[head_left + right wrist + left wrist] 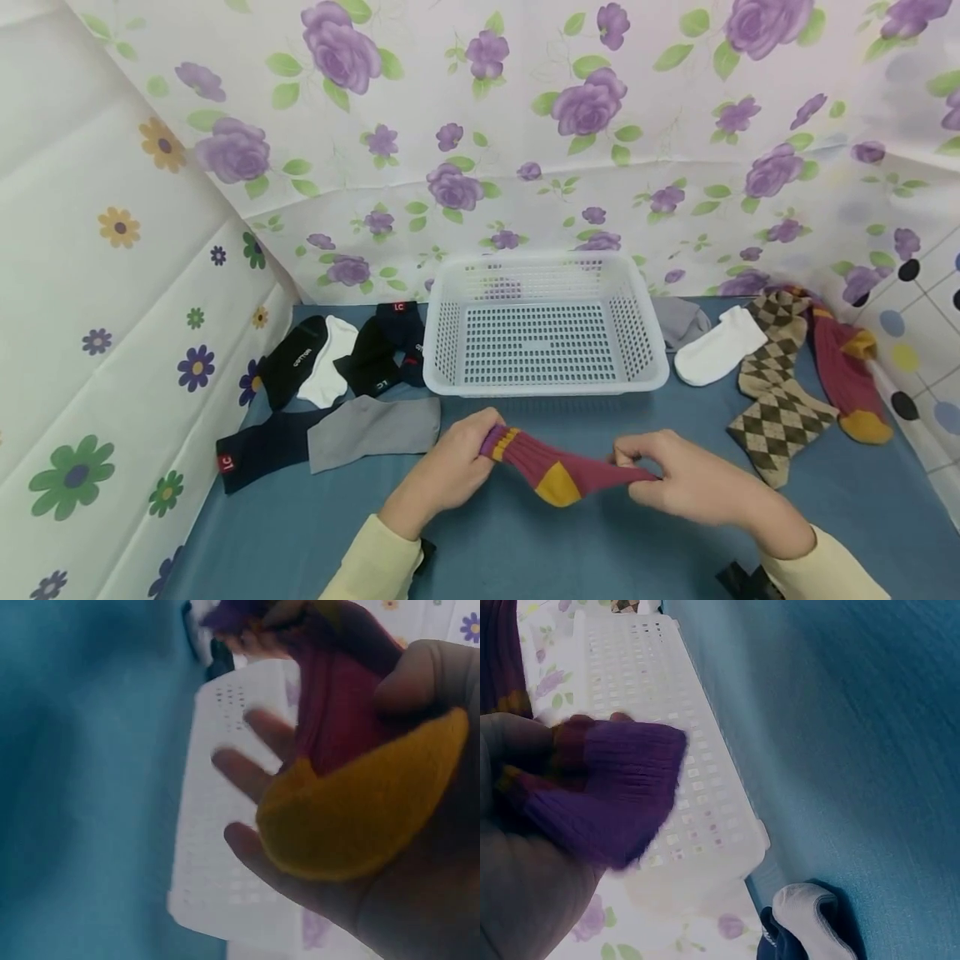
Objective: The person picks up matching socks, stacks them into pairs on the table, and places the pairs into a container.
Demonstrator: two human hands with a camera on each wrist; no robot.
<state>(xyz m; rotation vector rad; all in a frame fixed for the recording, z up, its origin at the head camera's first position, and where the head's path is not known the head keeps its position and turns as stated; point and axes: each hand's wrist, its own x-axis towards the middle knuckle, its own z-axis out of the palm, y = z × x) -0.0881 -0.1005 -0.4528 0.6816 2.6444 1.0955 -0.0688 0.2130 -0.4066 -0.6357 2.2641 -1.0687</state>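
Note:
A maroon sock [536, 462] with a purple cuff, yellow stripes and a yellow heel is stretched between my two hands, above the blue surface. My left hand [455, 463] grips it at the cuff, and the purple cuff end [634, 776] sticks out past the fingers in the left wrist view. At the foot end, my right hand [693, 482] pinches the sock with thumb and fingers. The yellow toe [360, 810] lies over the palm in the right wrist view, with the thumb on the maroon part and the other fingers spread behind.
Beyond the hands stands a white plastic basket [546, 390]. Left of it lie black, white and navy socks, with a grey sock [375, 433] nearer. On the right are a white sock [720, 346], argyle socks [783, 417] and another maroon sock [847, 375]. Flowered cloth hangs behind.

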